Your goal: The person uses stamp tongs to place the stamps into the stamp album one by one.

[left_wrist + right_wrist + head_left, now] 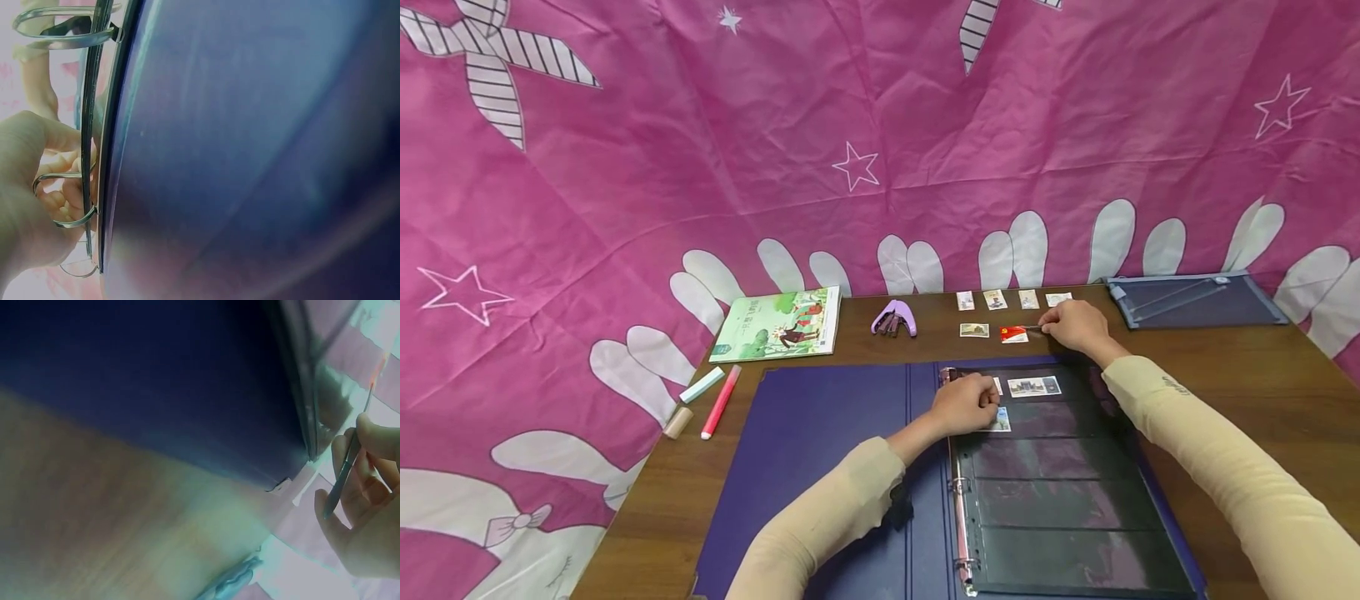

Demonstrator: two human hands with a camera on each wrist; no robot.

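Observation:
My right hand [1075, 325] pinches slim metal tweezers [350, 459] between thumb and fingers. Their tip reaches a red and white stamp [1013, 335] on the table; whether it grips the stamp is too small to tell. My left hand [964, 405] rests on the black stamp album page [1060, 500] near the metal rings [62, 40], fingers loosely curled, with nothing visible in them. Partly behind that hand is a stamp [1002, 419] in the second strip. A wider stamp [1034, 387] sits in the top strip. Beside the red one lies a brownish stamp [974, 331].
Several stamps, one a small white stamp [966, 301], line the table's back. Left of them are a purple stapler-like tool [894, 318] and a green book [778, 323]. A red marker [721, 402] lies left of the blue cover [827, 450]. Back right is a zip pouch [1198, 302].

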